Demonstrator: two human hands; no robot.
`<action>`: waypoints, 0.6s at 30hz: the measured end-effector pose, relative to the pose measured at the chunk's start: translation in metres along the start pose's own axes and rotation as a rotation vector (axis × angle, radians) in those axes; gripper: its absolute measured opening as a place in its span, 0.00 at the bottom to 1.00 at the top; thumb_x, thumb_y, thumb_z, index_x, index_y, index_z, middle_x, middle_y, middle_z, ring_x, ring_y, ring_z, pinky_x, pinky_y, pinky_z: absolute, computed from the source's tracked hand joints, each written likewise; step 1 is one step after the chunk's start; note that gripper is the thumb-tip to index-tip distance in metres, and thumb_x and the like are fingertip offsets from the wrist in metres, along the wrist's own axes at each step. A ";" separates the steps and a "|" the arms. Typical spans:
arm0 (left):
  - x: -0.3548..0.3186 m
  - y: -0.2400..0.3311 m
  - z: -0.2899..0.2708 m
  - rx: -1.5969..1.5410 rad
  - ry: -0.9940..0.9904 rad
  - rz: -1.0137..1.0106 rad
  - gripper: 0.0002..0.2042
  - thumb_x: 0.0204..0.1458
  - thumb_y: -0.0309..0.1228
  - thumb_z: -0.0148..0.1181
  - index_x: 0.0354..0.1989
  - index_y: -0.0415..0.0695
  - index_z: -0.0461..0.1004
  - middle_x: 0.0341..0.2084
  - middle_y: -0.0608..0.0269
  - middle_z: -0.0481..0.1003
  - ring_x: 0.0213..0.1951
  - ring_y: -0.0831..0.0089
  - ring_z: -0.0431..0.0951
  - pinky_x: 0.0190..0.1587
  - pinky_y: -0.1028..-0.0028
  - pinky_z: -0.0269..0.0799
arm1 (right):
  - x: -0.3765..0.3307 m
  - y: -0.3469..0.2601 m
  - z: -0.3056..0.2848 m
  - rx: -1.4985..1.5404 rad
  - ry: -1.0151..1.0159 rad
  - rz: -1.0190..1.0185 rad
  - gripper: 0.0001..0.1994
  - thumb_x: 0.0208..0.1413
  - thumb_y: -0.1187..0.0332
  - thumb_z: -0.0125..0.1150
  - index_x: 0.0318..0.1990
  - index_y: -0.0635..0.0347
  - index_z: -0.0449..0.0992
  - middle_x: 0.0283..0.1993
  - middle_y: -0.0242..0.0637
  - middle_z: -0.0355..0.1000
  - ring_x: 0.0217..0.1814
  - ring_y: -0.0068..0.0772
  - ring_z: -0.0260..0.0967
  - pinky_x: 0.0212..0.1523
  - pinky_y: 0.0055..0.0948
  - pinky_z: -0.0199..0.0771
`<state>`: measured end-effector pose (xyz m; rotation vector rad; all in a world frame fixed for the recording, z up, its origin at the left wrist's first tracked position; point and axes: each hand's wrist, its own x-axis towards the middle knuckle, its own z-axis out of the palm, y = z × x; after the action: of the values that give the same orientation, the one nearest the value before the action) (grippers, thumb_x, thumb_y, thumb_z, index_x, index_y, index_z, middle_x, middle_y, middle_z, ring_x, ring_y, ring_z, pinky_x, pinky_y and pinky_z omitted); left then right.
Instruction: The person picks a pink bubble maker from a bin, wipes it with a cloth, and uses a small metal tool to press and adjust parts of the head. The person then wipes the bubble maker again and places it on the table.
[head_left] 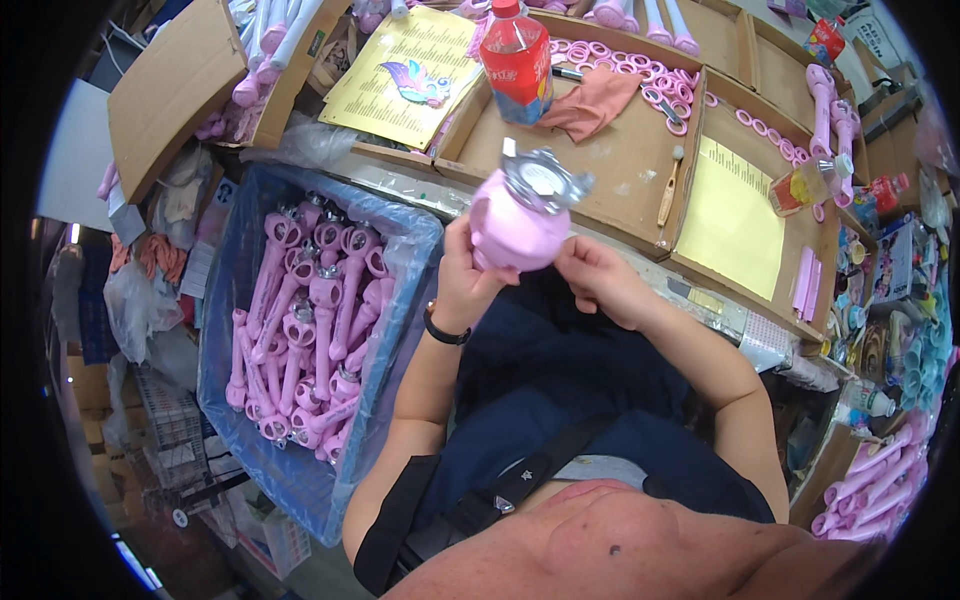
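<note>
My left hand (468, 272) is closed round a pink toy wand (515, 228), raised above my lap. Its round, hollow head and silver crown-like top face up toward me and look slightly blurred. If it has a handle below, that is hidden. Just right of the wand, my right hand (608, 284) has its fingers curled and the thumb and forefinger pinched together, close to the wand's lower edge. Whatever that pinch holds, if anything, cannot be made out. To my left, a bin lined with blue plastic (408, 228) holds many similar pink wands (325, 290) with silver tops.
Cardboard trays (600, 190) on the bench hold pink rings (660, 72), an orange cloth (592, 102), a brush (671, 187) and yellow sheets (735, 215). A red-capped bottle (515, 65) stands ahead. More pink parts (875, 485) lie at lower right.
</note>
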<state>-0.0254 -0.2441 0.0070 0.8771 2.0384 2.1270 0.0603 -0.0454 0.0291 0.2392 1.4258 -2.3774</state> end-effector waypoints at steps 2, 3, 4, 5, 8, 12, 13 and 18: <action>-0.003 0.001 0.007 -0.200 0.068 -0.094 0.43 0.40 0.50 0.72 0.58 0.35 0.56 0.48 0.58 0.68 0.49 0.74 0.70 0.52 0.72 0.67 | 0.002 0.006 0.004 -0.520 0.169 -0.394 0.08 0.62 0.66 0.53 0.40 0.63 0.70 0.25 0.23 0.62 0.23 0.20 0.62 0.20 0.23 0.61; -0.005 0.002 0.011 -0.300 0.105 -0.129 0.43 0.41 0.51 0.71 0.57 0.35 0.55 0.49 0.58 0.68 0.50 0.74 0.70 0.52 0.72 0.67 | 0.003 0.007 0.004 -0.664 0.202 -0.572 0.09 0.62 0.66 0.53 0.39 0.64 0.71 0.24 0.23 0.61 0.23 0.20 0.62 0.20 0.24 0.61; -0.007 0.003 0.014 -0.189 0.138 -0.094 0.45 0.40 0.55 0.70 0.58 0.35 0.55 0.49 0.59 0.66 0.50 0.74 0.69 0.52 0.73 0.66 | 0.005 0.006 0.004 -0.810 0.238 -0.752 0.09 0.62 0.65 0.52 0.39 0.64 0.71 0.23 0.23 0.61 0.22 0.20 0.62 0.20 0.24 0.62; -0.008 0.003 0.015 -0.154 0.134 -0.057 0.46 0.39 0.55 0.70 0.57 0.35 0.55 0.49 0.59 0.67 0.50 0.74 0.69 0.52 0.73 0.66 | 0.007 0.003 0.002 -0.959 0.271 -0.936 0.10 0.62 0.65 0.52 0.38 0.64 0.71 0.22 0.23 0.60 0.22 0.20 0.62 0.20 0.24 0.62; -0.008 0.002 0.009 0.061 0.078 0.103 0.48 0.35 0.57 0.71 0.57 0.35 0.55 0.48 0.58 0.68 0.48 0.73 0.71 0.50 0.73 0.68 | -0.001 -0.012 -0.005 -0.442 0.070 -0.351 0.12 0.64 0.62 0.50 0.38 0.64 0.71 0.19 0.22 0.58 0.19 0.17 0.58 0.18 0.22 0.60; -0.006 -0.003 0.004 0.082 -0.026 0.115 0.47 0.37 0.56 0.70 0.58 0.36 0.54 0.49 0.58 0.68 0.49 0.73 0.71 0.50 0.73 0.68 | -0.013 -0.016 0.000 0.124 -0.074 0.192 0.14 0.65 0.59 0.48 0.41 0.62 0.70 0.21 0.22 0.57 0.19 0.13 0.55 0.18 0.19 0.57; -0.006 -0.004 0.005 -0.008 0.009 0.041 0.47 0.38 0.56 0.70 0.58 0.36 0.54 0.49 0.58 0.67 0.49 0.73 0.70 0.51 0.73 0.67 | -0.012 -0.013 0.003 0.101 -0.025 0.179 0.14 0.65 0.58 0.49 0.41 0.62 0.70 0.21 0.21 0.57 0.20 0.13 0.56 0.18 0.19 0.57; -0.008 -0.002 0.014 -0.219 0.043 -0.072 0.46 0.42 0.56 0.67 0.60 0.36 0.52 0.51 0.58 0.65 0.52 0.74 0.68 0.54 0.73 0.65 | -0.007 0.003 0.003 -1.335 0.320 -1.027 0.09 0.62 0.68 0.52 0.39 0.65 0.71 0.28 0.41 0.70 0.27 0.32 0.70 0.25 0.32 0.68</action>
<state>-0.0128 -0.2345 0.0016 0.7228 1.7807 2.2920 0.0686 -0.0480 0.0301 -0.6189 3.4486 -1.2507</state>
